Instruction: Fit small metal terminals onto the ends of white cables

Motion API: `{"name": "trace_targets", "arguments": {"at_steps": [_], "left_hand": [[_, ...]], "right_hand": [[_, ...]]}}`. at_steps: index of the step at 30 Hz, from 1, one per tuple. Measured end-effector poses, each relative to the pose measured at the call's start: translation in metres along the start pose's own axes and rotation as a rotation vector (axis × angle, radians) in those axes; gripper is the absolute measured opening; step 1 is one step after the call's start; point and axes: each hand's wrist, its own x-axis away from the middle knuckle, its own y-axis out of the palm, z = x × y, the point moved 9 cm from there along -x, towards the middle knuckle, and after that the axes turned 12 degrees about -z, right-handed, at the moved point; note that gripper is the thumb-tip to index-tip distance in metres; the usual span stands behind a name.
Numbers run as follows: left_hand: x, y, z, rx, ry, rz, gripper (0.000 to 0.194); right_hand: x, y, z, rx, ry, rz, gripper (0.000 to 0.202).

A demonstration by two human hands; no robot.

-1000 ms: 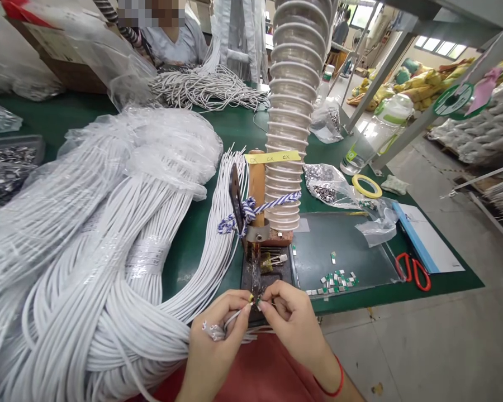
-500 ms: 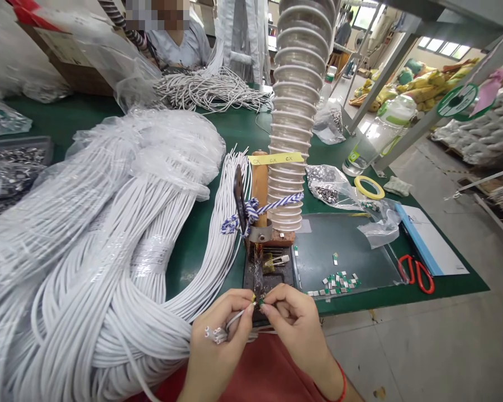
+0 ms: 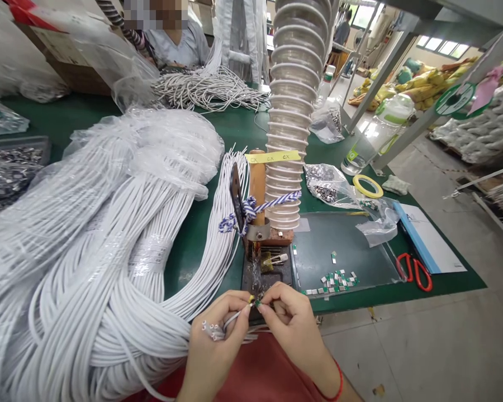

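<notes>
My left hand (image 3: 218,335) is closed around several white cables (image 3: 213,329), and pinches the end of one cable between thumb and forefinger. Opposite it, my right hand (image 3: 291,318) pinches a tiny green circuit board (image 3: 257,303) close to that cable end; whether the two touch is too small to tell. Both fingertips are at the tip of a soldering iron (image 3: 256,259), which is fixed upright, tip down, with its wooden handle (image 3: 257,190) tied by a blue-and-white cord (image 3: 276,202). Several small boards with metal connectors (image 3: 339,281) lie on a clear-covered mat (image 3: 360,245) to the right.
Large bundles of white cable (image 3: 109,268) fill the left side. A ribbed extraction hose (image 3: 291,111) stands behind the iron. Red-handled scissors (image 3: 421,273), yellow tape (image 3: 368,186) and a water bottle (image 3: 377,137) are on the right. Another person (image 3: 180,44) sits across the table.
The view has shifted very slightly. Both hands stay at the iron's tip, with the cable end and small board still pinched close together.
</notes>
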Motion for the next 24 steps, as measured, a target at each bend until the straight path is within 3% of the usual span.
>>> {"name": "trace_targets", "arguments": {"at_steps": [8,17,24], "left_hand": [[-0.001,0.002,-0.008,0.075,-0.030,-0.087,0.016],[-0.007,0.009,0.012,-0.043,0.015,-0.153,0.025],[-0.008,0.003,0.018,-0.056,0.037,-0.095,0.025]], "right_hand": [[-0.004,-0.001,0.002,-0.007,0.031,0.009,0.011],[-0.003,0.001,0.017,-0.230,0.095,-0.047,0.004],[0.003,-0.004,0.008,-0.322,-0.044,-0.019,0.009]]}}
